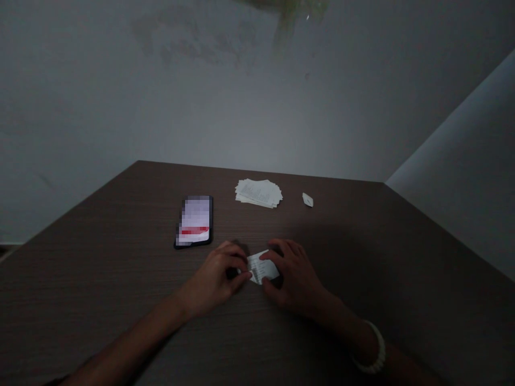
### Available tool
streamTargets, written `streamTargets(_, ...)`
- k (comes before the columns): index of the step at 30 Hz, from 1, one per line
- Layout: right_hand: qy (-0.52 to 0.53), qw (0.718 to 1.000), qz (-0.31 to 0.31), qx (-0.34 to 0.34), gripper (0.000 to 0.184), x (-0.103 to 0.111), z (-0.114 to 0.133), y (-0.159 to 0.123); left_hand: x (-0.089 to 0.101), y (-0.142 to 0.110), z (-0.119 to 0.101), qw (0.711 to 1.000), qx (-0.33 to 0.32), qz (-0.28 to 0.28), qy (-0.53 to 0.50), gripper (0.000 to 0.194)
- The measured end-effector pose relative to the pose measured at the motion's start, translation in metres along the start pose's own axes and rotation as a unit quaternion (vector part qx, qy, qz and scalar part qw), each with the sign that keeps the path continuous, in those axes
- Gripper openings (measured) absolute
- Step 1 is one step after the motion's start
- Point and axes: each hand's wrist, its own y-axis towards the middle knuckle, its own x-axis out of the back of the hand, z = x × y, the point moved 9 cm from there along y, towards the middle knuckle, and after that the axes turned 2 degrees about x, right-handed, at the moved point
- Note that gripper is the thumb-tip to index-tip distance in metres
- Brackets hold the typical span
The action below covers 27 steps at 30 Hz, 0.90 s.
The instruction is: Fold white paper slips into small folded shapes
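A small piece of printed paper [263, 266] lies on the dark wooden table between my two hands. My left hand [219, 276] pinches its left edge, thumb and forefinger closed on the paper. From the right, my right hand [295, 279] curves over the same piece, with thumb and forefinger resting on it and holding it against the table. Part of the paper's right side is hidden under those fingers. Farther back is a loose pile of printed paper pieces [258, 193], and to its right a small folded paper [308, 200].
A phone [195, 221] with a lit, blurred screen lies flat on the table, left of the paper pile. The table [120, 257] meets a grey, stained wall [225, 107] at its far edge. A white bracelet [375, 351] circles my right wrist.
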Motion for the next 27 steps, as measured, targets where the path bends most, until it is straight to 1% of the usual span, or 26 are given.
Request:
streamTargets(7,0.001,1.000,0.011,-0.013,0.039,-0.004,-0.001,-0.001,-0.007,0.004,0.010,0.999,0.041,-0.016,0.032,0.016)
streamTargets(14,-0.006,1.000,0.007,-0.007,0.037,-0.002,0.001,-0.002,-0.008,0.006,0.016,0.996,0.070,-0.022,0.044,0.015)
streamTargets(17,-0.004,1.000,0.003,-0.007,0.037,-0.001,0.000,-0.002,-0.010,0.006,0.016,0.995,0.075,-0.016,0.059,0.015)
streamTargets(22,-0.006,1.000,0.003,-0.007,0.036,-0.001,0.001,-0.002,-0.012,0.006,0.017,0.994,0.077,-0.031,0.071,0.012)
streamTargets(27,-0.012,1.000,0.008,-0.009,0.037,-0.001,0.002,-0.002,-0.015,0.007,0.019,0.994,0.073,-0.025,0.077,0.011)
